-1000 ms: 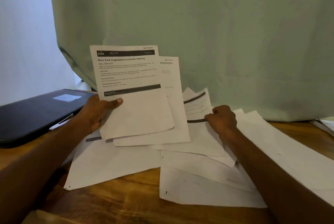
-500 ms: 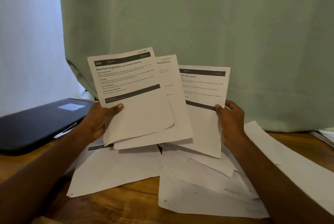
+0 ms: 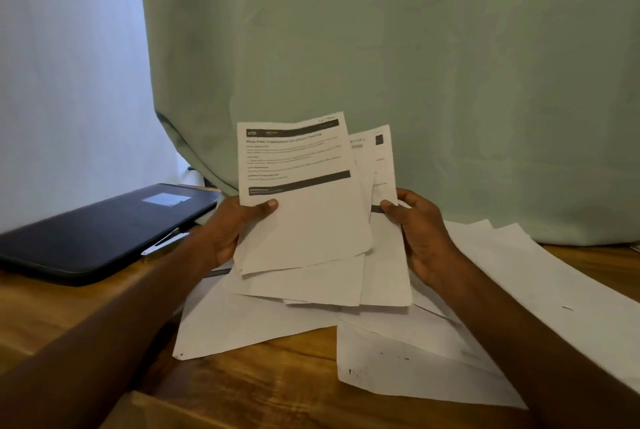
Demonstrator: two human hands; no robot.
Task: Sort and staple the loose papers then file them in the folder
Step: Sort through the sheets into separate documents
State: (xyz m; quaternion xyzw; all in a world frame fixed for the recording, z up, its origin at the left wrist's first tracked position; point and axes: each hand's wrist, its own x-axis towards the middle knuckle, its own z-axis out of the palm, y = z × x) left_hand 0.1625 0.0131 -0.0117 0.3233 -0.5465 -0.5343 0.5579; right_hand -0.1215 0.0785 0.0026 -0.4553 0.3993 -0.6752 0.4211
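Observation:
My left hand (image 3: 232, 224) grips a fanned bundle of printed sheets (image 3: 304, 221), held upright above the table, thumb on the front page with the dark header bars. My right hand (image 3: 415, 231) pinches a third sheet (image 3: 386, 255) by its right edge and holds it tucked behind the bundle, so only a narrow strip shows. Several loose white papers (image 3: 398, 359) lie scattered on the wooden table (image 3: 263, 380) beneath both hands. A dark folder (image 3: 97, 231) lies flat at the left with a pale label on its cover.
A metal clip or stapler part (image 3: 166, 241) pokes out at the folder's near edge. A green curtain (image 3: 381, 48) hangs right behind the table. More paper (image 3: 554, 290) drapes toward the right edge.
My right hand lifted a sheet from the table pile, raised it, then slid it left behind the bundle in my left hand. The view shifted, so everything sits further right.

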